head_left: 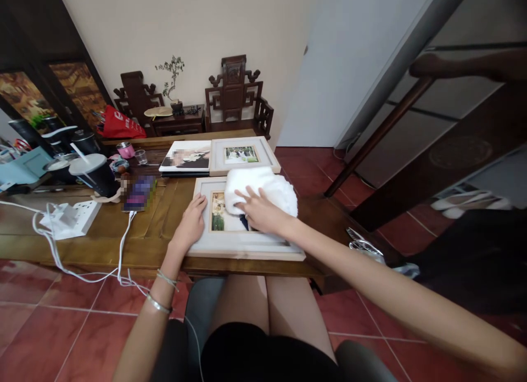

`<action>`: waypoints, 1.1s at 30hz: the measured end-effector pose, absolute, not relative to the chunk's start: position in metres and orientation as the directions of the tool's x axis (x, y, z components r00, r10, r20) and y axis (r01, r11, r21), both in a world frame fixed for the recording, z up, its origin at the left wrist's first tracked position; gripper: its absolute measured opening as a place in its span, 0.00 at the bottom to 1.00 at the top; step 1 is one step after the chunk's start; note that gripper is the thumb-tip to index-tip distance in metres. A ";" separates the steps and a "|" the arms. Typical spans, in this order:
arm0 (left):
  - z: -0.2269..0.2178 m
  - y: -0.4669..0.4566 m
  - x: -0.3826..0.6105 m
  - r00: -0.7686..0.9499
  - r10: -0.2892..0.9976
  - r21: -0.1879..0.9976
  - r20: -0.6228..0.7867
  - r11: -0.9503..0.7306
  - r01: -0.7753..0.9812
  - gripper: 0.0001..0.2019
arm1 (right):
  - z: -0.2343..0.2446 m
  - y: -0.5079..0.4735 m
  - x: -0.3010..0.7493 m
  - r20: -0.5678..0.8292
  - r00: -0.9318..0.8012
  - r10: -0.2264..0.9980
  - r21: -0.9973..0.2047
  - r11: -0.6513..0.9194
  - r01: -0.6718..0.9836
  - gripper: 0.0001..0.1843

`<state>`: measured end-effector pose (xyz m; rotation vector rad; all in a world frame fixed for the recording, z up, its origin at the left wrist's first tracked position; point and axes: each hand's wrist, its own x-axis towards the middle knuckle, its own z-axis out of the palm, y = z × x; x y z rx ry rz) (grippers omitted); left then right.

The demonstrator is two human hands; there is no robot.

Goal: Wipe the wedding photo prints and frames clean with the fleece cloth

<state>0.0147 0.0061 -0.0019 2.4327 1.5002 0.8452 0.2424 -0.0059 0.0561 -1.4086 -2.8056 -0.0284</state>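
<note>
A picture frame point(247, 250) with a pale border lies flat near the front edge of the wooden table. My left hand point(192, 220) grips its left side, fingers bent over the border. On top of the frame sits a folded, fluffy white cloth point(267, 184), covering part of the photo point(218, 211) inside. My right hand point(263, 211) holds this cloth down, its fingers spread across the near side. Touching the far side is a second picture frame point(272, 151) with a photo in it. A white-edged photo panel point(168, 158) rests to the left of that one.
At left on the table point(164, 234) are a phone point(139, 194) on a cable, a power strip point(84, 217), a dark cup point(96, 176) with a straw, a pink cup point(125, 150) and a small glass point(140, 156). Wooden chairs point(234, 91) stand beyond. A wooden armrest point(382, 129) rises at right.
</note>
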 end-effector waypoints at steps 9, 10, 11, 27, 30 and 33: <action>-0.003 0.006 0.014 0.343 0.856 0.421 0.387 -0.496 0.760 0.28 | 0.106 -0.079 0.247 -0.236 -0.718 0.654 -0.309 0.650 0.694 0.22; -0.002 0.006 0.014 0.348 0.855 0.417 0.385 -0.498 0.760 0.28 | 0.102 -0.077 0.245 -0.210 -0.722 0.659 -0.318 0.653 0.688 0.23; -0.001 0.006 0.014 0.353 0.855 0.414 0.381 -0.499 0.761 0.28 | 0.095 -0.072 0.242 -0.176 -0.721 0.670 -0.314 0.656 0.686 0.23; -0.002 0.007 0.013 0.357 0.845 0.423 0.398 -0.515 0.746 0.28 | 0.059 -0.009 0.223 0.007 -0.685 0.728 -0.084 0.683 0.725 0.28; -0.001 0.005 0.014 0.347 0.857 0.420 0.381 -0.495 0.761 0.27 | 0.078 -0.046 0.225 -0.153 -0.733 0.662 -0.151 0.718 0.680 0.28; 0.000 0.004 0.014 0.332 0.868 0.439 0.368 -0.477 0.761 0.26 | 0.096 -0.072 0.230 -0.266 -0.768 0.582 -0.278 0.717 0.639 0.26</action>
